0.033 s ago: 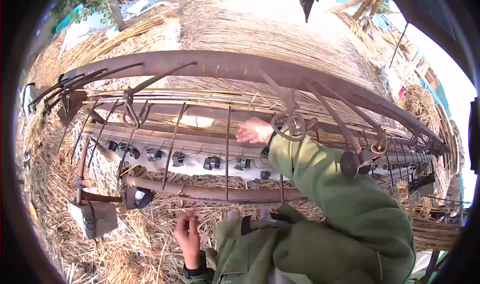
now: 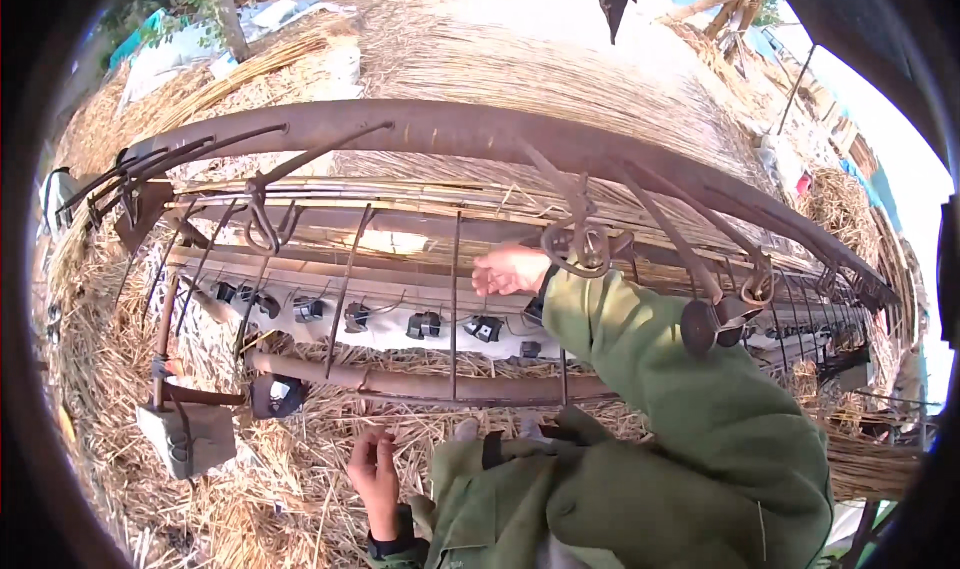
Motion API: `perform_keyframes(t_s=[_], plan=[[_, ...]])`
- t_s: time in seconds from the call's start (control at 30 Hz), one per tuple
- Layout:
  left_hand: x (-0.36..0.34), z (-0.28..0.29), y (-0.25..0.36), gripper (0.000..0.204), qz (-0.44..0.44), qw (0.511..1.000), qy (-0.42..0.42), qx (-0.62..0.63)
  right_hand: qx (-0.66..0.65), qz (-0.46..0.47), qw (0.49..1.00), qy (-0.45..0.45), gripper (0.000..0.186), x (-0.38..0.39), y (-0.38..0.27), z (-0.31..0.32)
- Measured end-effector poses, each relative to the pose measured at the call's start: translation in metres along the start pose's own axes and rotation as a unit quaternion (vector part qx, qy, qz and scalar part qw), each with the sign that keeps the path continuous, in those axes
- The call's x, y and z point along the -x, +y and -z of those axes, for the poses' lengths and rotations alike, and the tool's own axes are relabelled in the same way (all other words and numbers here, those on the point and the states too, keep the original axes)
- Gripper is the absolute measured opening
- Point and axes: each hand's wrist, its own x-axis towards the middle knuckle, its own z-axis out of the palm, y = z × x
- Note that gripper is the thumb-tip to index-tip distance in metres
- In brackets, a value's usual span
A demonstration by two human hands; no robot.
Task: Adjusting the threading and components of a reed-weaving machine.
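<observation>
My right hand (image 2: 505, 269) reaches into a rusty iron rack (image 2: 470, 129), among its thin rods, beside a layer of long reeds (image 2: 400, 194). Its fingers are loosely bent and apart, with nothing visible in them. A hanging iron ring (image 2: 585, 259) is just beside its wrist. Below, on a pale strip (image 2: 380, 339), sits a row of small black parts (image 2: 424, 326), above a rusty pipe (image 2: 390, 382). My left hand (image 2: 375, 469) hangs low over the straw, fingers half-curled and apart, holding nothing.
Loose straw (image 2: 230, 504) covers the ground around me. Beyond the rack lies a wide mat of reeds (image 2: 520, 59). A box-like block (image 2: 185, 434) hangs at the left end. Reed bundles (image 2: 860, 469) lie at the right; poles (image 2: 730, 14) and pale sheeting stand farther back.
</observation>
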Motion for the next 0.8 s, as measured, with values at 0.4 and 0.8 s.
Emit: perform_keyframes(t_s=[0.4, 0.8], plan=[[-0.069, -0.046, 0.100, 0.016, -0.245, 0.951, -0.107, -0.157, -0.404, 0.279, 0.837, -0.241, 0.042, 0.165, 0.009, -0.074], [-0.098, -0.167, 0.130, 0.018, -0.605, 0.561, -0.477, -0.303, -0.278, 0.094, 0.951, -0.098, 0.038, 0.216, 0.075, -0.088]])
